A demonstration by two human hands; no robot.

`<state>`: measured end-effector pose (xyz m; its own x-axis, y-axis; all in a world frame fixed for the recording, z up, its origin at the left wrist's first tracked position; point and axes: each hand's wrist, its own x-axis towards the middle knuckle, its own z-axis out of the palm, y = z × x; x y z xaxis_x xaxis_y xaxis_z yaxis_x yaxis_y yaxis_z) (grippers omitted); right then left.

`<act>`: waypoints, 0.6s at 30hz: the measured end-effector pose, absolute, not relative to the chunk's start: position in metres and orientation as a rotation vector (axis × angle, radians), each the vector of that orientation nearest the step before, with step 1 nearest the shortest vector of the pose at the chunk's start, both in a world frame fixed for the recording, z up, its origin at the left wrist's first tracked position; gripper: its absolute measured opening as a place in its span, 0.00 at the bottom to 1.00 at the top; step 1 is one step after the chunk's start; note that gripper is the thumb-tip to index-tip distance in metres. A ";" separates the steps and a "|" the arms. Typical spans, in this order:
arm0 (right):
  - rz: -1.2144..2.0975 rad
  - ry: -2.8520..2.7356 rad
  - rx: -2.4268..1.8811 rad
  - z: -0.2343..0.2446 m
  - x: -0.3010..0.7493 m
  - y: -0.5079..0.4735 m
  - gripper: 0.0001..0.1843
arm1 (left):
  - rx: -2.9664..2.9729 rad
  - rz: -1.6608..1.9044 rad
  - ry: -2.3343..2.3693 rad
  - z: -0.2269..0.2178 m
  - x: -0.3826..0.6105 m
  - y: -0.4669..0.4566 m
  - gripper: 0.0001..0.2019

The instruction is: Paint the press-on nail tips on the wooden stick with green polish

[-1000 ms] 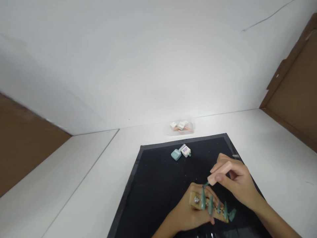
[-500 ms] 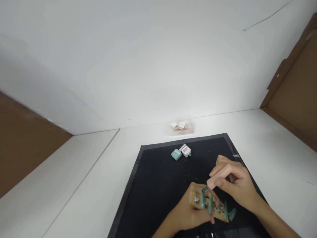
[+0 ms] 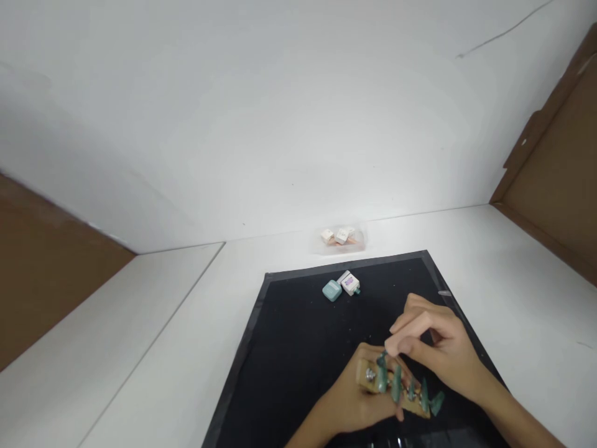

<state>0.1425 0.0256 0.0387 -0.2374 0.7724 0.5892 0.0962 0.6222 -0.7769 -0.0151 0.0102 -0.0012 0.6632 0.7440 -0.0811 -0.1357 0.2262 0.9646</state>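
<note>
My left hand (image 3: 352,395) is closed around a wooden nail stand (image 3: 367,374), held tilted over the dark mat. Several long, glossy green false nails (image 3: 396,384) stick out from the stand along its length. My right hand (image 3: 443,339) pinches the pale pink cap of a nail polish brush (image 3: 394,344) between thumb and fingers. Its dark green bristles are at the upper end of the leftmost nail (image 3: 382,376) and appear to touch it. Part of the stand is hidden behind the nails and my left fingers.
On the black mat (image 3: 289,348) lie a teal bottle (image 3: 332,290) and a white bottle (image 3: 351,284) with a purple label. Behind the mat, a clear tray (image 3: 359,244) holds white-topped items. A white wall rises at the back, with brown panels at both sides.
My right hand has shifted slightly left, and the brush cap has turned, with its bristles moving slightly left on the leftmost nail. My left hand and the stand stay almost still.
</note>
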 end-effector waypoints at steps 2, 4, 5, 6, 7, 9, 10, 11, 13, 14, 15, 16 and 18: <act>0.717 -1.664 -0.769 0.039 0.142 0.025 0.12 | 1.139 0.650 0.600 -0.003 -0.016 0.009 0.18; 0.731 -1.640 -0.749 0.040 0.142 0.025 0.13 | 1.132 0.644 0.588 -0.004 -0.017 0.010 0.18; 0.750 -1.638 -0.727 0.042 0.141 0.024 0.14 | 1.142 0.648 0.591 -0.004 -0.017 0.010 0.18; 0.771 -1.640 -0.708 0.044 0.140 0.024 0.14 | 1.156 0.647 0.597 -0.004 -0.017 0.011 0.18; 0.789 -1.647 -0.690 0.045 0.140 0.024 0.14 | 1.171 0.647 0.603 -0.004 -0.017 0.011 0.17; 0.816 -1.671 -0.674 0.046 0.139 0.024 0.14 | 1.195 0.650 0.609 -0.003 -0.016 0.012 0.16; 0.819 -1.685 -0.667 0.046 0.139 0.025 0.14 | 1.207 0.651 0.606 -0.003 -0.016 0.012 0.15; 0.814 -1.700 -0.659 0.045 0.140 0.025 0.15 | 1.218 0.658 0.606 -0.002 -0.015 0.012 0.15; 0.783 -1.725 -0.661 0.042 0.141 0.026 0.14 | 1.235 0.669 0.610 -0.001 -0.015 0.011 0.14; 0.761 -1.732 -0.674 0.040 0.141 0.026 0.14 | 1.236 0.675 0.616 -0.001 -0.014 0.010 0.14; 0.737 -1.733 -0.691 0.039 0.142 0.027 0.13 | 1.231 0.679 0.620 -0.001 -0.014 0.009 0.15; 0.718 -1.731 -0.715 0.038 0.142 0.027 0.12 | 1.217 0.680 0.619 -0.001 -0.014 0.009 0.15; 0.680 -1.711 -0.756 0.037 0.142 0.027 0.12 | 1.169 0.673 0.606 -0.003 -0.015 0.008 0.15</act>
